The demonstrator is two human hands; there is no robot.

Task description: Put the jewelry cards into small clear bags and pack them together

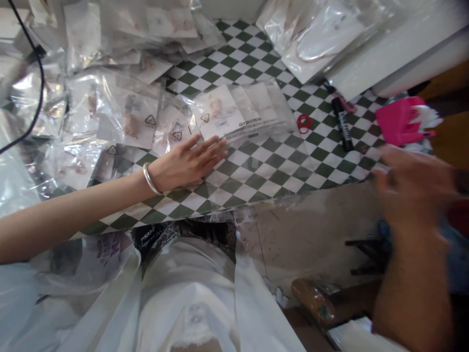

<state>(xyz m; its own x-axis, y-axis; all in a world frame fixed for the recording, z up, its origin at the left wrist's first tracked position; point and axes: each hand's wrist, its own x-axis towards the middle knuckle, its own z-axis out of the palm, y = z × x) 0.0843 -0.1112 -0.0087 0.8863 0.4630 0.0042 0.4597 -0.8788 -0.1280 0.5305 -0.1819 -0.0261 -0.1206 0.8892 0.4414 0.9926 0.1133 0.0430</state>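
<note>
My left hand (190, 159), a silver bangle (151, 179) at its wrist, lies flat with the fingers stretched out. Its fingertips touch the lower edge of a clear plastic bag (256, 115) that has printed warning text. Inside that bag is a white card (218, 110) with a small item on it. At the table's right end, my right hand (415, 183) is smeared by motion. It is just below a bright pink plastic holder (399, 122) with white material in it. Whether its fingers hold anything cannot be made out.
Many bagged cards (128, 115) cover the table's left and back. A black marker (342, 124) and red rubber bands (304, 123) lie on the checkered tablecloth (234, 58). More clear bags (322, 39) rest by a white box (406, 58). A black cable (41, 88) hangs at left.
</note>
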